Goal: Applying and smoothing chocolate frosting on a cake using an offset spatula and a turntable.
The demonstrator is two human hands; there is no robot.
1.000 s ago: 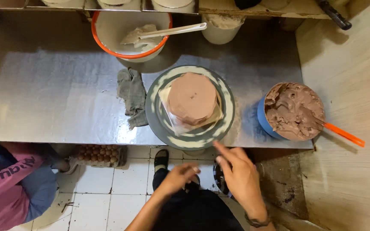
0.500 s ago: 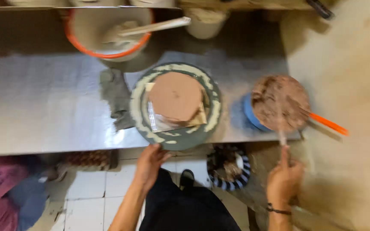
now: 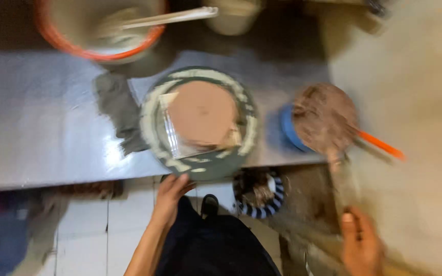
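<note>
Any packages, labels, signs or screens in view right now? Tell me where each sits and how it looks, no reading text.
None that I can make out; the picture is blurred.
Nearest thing: clear plastic sheet, under the brown round cake on the turntable, which the left hand touches at its near edge.
Right hand holds a spatula reaching the blue bowl of brown cream.

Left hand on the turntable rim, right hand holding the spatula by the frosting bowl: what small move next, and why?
Probably dip the spatula into the brown frosting bowl: its tip sits at the bowl's near edge, the cake top looks bare, and the left hand steadies the turntable. The right hand grips the handle.
</note>
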